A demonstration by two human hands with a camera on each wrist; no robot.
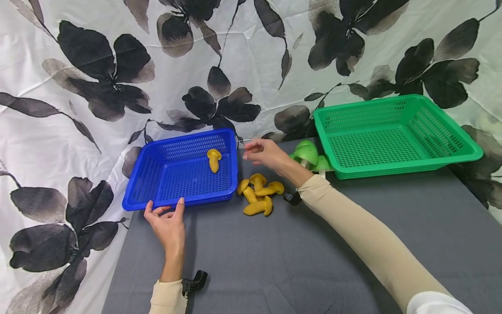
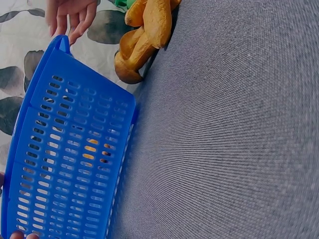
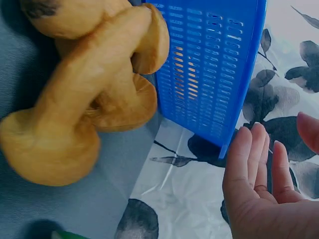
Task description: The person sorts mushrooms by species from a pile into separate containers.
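**A:** How are the hands doing from your seat?

**B:** I'm laying a clock over the head view. The left hand (image 1: 167, 224) is out at 8, fingertips bent against the near rim of the blue basket (image 1: 180, 176), so it's got a light hold there. The right hand (image 1: 266, 155) is about mid-dial, just off the basket's 3 o'clock end, fingers loosely bent, thumb apart, holding nothing. I see a slim gap between it and the rim.

**A:** And the mushrooms?

**B:** One yellow mushroom (image 1: 214, 163) lies in the basket toward its 3 o'clock end, long axis 12 to 6, cap at 12. The yellow pile (image 1: 260, 192), four of them, is on the grey bench (image 1: 313, 261) just inside 6. The nearest mushroom (image 1: 257, 206) lies 9 to 3, cap at 3. The leftmost mushroom (image 1: 249, 193) aims its cap at 11, stem at 5. My right wrist view has a dark patch (image 3: 42, 7) on one, too blurry to tell if it's a marking.

**A:** Anything else out there?

**B:** Yeah, the green basket (image 1: 378, 144) between 2 and 3, long axis roughly 9 to 3 like the blue one. Green mushrooms (image 1: 307, 153) bunch up just beside its 8 o'clock corner, partly behind my right arm.
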